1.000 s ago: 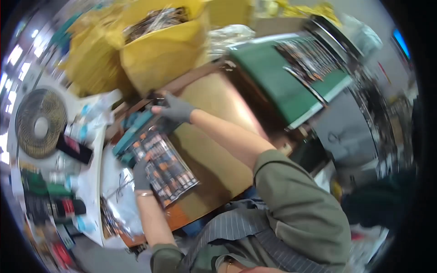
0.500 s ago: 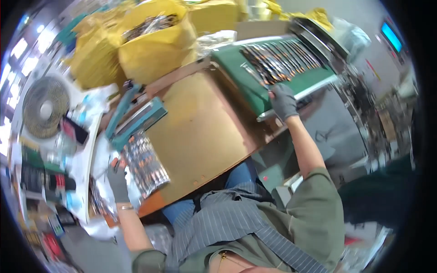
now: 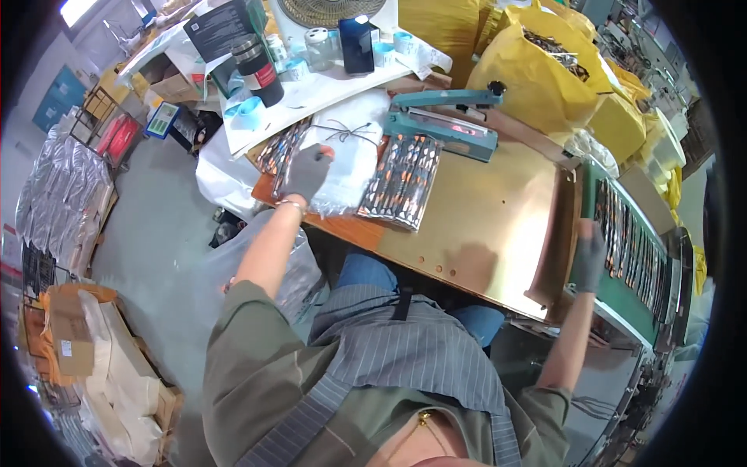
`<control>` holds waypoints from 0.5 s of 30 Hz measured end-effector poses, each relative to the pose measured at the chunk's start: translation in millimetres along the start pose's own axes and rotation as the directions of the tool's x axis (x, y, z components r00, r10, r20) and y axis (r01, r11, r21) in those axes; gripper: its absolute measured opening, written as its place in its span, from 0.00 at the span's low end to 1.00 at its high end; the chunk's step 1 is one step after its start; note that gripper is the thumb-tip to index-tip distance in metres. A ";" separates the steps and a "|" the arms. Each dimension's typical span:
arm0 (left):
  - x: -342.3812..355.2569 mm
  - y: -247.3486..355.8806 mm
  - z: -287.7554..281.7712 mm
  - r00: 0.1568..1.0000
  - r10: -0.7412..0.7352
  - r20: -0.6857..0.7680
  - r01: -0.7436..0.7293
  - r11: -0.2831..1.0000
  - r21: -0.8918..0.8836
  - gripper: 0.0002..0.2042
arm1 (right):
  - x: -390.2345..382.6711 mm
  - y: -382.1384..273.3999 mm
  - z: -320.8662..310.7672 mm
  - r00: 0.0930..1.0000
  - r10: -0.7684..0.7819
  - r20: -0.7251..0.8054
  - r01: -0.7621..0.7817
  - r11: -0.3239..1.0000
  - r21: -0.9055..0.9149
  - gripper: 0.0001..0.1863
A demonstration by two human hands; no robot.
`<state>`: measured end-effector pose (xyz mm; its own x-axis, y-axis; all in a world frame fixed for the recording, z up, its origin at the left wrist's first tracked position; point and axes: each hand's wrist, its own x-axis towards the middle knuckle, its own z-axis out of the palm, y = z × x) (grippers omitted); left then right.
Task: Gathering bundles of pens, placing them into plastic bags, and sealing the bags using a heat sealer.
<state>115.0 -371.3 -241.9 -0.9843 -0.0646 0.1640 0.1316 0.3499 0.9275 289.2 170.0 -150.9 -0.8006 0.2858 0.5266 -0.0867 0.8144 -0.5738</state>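
Note:
My left hand (image 3: 310, 173), in a grey fingertipless glove, rests on a pile of clear plastic bags (image 3: 354, 167), its fingers curled in; what they pinch, if anything, is hidden. Thin black ties (image 3: 346, 132) lie on the pile. Just right of it sits a clear pack (image 3: 401, 183) of slender pieces in dark, silver and orange. At the right my gloved right hand (image 3: 590, 261) is over the near edge of a green belt-like surface (image 3: 634, 307), beside a row of similar slender pieces (image 3: 622, 233). Blur hides its fingers' hold.
A teal bag sealer (image 3: 447, 128) stands behind the pack on the brown board (image 3: 498, 210). White side table (image 3: 311, 89) holds a fan (image 3: 334, 12), a dark tumbler (image 3: 257, 70), a phone (image 3: 357, 45) and tape rolls. Yellow sacks (image 3: 537, 70) stand behind. Cartons (image 3: 78, 335) sit at lower left.
My view has swung left, so the bench appears further right. My right hand, earlier at a slender piece on the green surface, is still there. My left hand has shifted onto the bags.

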 end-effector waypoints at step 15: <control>-38.3 95.1 75.5 0.994 0.041 0.099 0.005 0.904 -0.427 0.14 | -72.1 -128.1 152.1 0.819 0.106 0.564 -0.471 0.687 0.554 0.18</control>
<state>156.4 -265.0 -185.3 -0.9849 0.0425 0.1679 0.1639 -0.0833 0.9829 267.9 -31.7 -210.7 -0.9992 0.0355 0.0164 -0.0111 0.1446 -0.9894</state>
